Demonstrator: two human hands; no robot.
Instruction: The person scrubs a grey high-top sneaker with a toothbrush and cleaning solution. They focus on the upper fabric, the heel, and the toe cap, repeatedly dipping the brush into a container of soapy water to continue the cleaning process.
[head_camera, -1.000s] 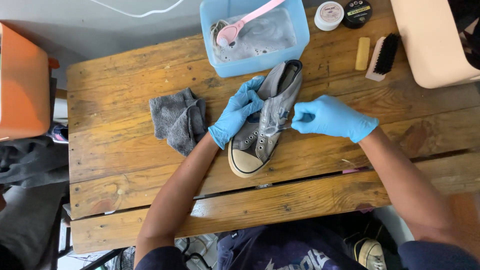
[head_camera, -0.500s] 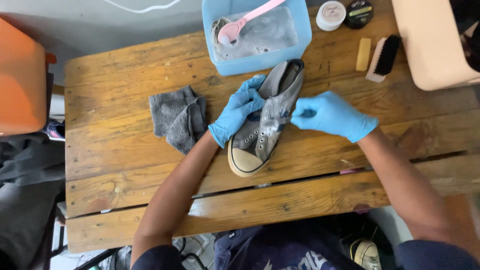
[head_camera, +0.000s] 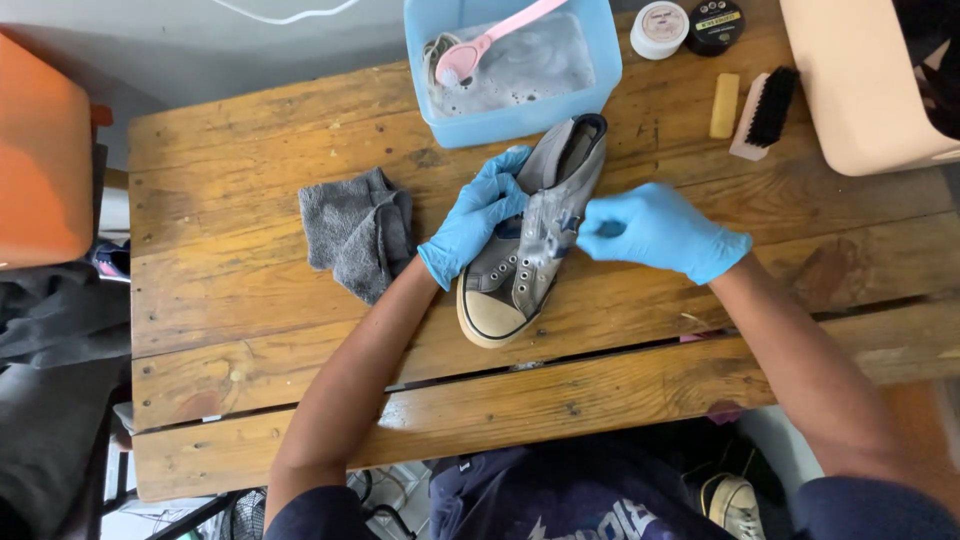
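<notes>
Here the wooden table (head_camera: 250, 300) carries everything, and a grey high-top sneaker (head_camera: 530, 250) lies on its side at its middle. Behind the sneaker, the blue tub (head_camera: 600, 95) of soapy water could slop if knocked. The left hand (head_camera: 475, 220) clasps the sneaker's upper; the right hand (head_camera: 655, 230) pinches its side, and wet gloves might slip.

Left hand (head_camera: 478, 217), mid-frame, wearing thin blue glove; right hand (head_camera: 657, 232) wearing matching one. Forearms showing bare; dark navy sleeves showing at bottom corners.
</notes>
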